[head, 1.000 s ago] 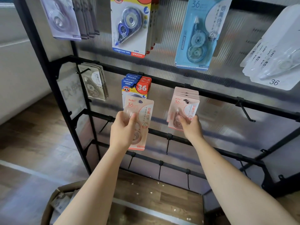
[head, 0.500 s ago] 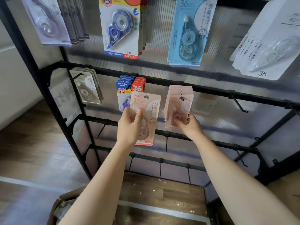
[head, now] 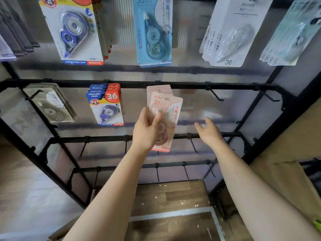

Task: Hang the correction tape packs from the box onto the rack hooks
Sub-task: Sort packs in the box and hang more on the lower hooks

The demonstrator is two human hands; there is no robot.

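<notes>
My left hand grips a pink correction tape pack by its left side and holds it up in front of the hanging stack of pink packs on the middle rail. The pack's top edge sits just below that stack's hook. My right hand hovers to the right of the pack with relaxed, spread fingers and touches nothing. The black rack crosses the view. Only a corner of the cardboard box shows at the bottom left.
Blue-and-red packs and grey packs hang left of the pink stack. Bare hooks stick out on the right of the rail, more on lower rails. Other packs hang above. A cardboard wall stands at right.
My left hand moved the pink pack right, in front of the pink stack. My right hand let go of the hanging stack and drew off to the right. The camera moved closer.
</notes>
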